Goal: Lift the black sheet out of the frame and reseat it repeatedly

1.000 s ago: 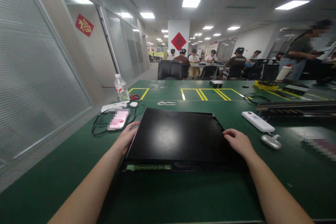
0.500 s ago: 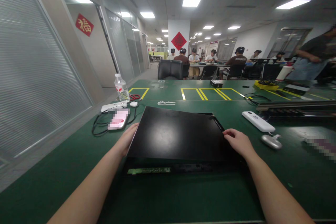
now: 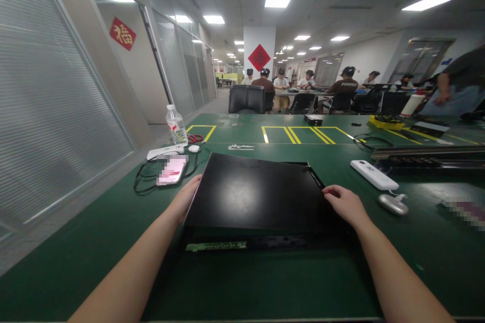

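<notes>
A flat, glossy black panel (image 3: pixel 261 192) lies at a slant over a black frame (image 3: pixel 316 175), whose far right corner shows past it. Along the near side a green circuit board strip (image 3: pixel 215 247) is exposed. My left hand (image 3: pixel 186 199) grips the panel's left edge, with most of its fingers hidden by the panel. On the other side my right hand (image 3: pixel 344 203) is closed at the right edge, thumb and fingers together where panel and frame meet. The near right part of the frame is dark and hard to make out.
On the left of the green table (image 3: pixel 94 262) are a water bottle (image 3: pixel 176 126), a phone (image 3: pixel 172 170), cables and red-handled scissors (image 3: pixel 195 138). To the right lie a white power bank (image 3: pixel 374 175), a silver rounded device (image 3: pixel 393 204) and long black parts (image 3: pixel 428 159). People sit farther back.
My hands and the panel hold almost the same pose. The view has shifted very slightly. At the far right, a standing person's arm has lowered.
</notes>
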